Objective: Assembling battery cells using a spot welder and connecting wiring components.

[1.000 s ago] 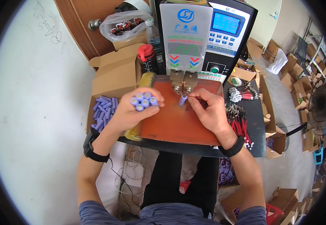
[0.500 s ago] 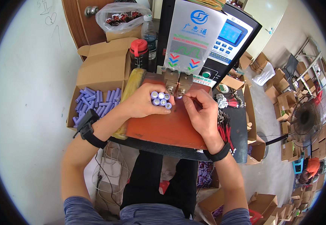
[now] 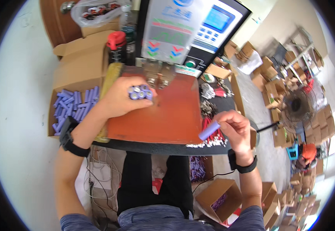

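A bundle of several purple cylindrical battery cells is gripped in my left hand, their round ends facing up. That hand is over the reddish-brown work mat, just in front of the two metal electrodes of a welding machine. Off to the right, beyond the mat's edge, my right hand pinches one purple battery cell by its end, between thumb and fingers. The cell slants down to the left, above red wire leads with white tips.
An open cardboard box of loose purple cells stands left of the mat, beside a yellow roll. Behind are a red-lidded bottle and a clear bottle. At lower right, a cardboard box sits on the floor.
My right hand has moved from the electrodes to the right and nearer me, carrying one cell. My left hand still holds its bundle. The whole view has shifted.
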The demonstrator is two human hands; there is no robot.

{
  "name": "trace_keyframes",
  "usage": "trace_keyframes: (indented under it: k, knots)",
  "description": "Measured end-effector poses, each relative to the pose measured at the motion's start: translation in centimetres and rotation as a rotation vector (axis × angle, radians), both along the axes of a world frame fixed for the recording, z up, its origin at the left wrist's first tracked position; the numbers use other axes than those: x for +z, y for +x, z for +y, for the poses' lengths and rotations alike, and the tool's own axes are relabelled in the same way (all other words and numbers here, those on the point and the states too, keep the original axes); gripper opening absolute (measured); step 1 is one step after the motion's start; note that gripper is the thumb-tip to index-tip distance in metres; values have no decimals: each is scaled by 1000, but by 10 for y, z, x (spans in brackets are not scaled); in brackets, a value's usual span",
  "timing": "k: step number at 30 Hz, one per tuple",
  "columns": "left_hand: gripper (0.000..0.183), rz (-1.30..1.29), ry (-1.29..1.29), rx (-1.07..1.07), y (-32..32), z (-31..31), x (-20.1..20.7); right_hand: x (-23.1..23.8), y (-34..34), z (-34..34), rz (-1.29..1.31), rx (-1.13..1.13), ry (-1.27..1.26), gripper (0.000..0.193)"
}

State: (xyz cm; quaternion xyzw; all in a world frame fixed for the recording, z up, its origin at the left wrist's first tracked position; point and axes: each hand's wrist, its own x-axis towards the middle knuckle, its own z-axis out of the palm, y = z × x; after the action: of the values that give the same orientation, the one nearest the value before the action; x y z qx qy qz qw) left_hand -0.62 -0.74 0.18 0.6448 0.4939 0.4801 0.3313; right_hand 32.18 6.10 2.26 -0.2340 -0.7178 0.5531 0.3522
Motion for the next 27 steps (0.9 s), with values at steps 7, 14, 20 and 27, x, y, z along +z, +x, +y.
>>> trace_keyframes:
  k: [7, 14, 20, 27]
  knots:
    - [20, 6, -16, 11, 5, 0, 3, -8, 148, 6, -672, 116, -168, 7]
    - [19, -36, -19, -33, 5, 1, 3, -73, 124, 45, -751, -272, 121, 17]
    - [22, -96, -58, -19, 8, 3, 2, -107, 73, 90, -916, -500, 259, 29]
    - [23, -77, -79, -26, 4, 0, 5, -83, 77, 100, -749, -362, -154, 23]
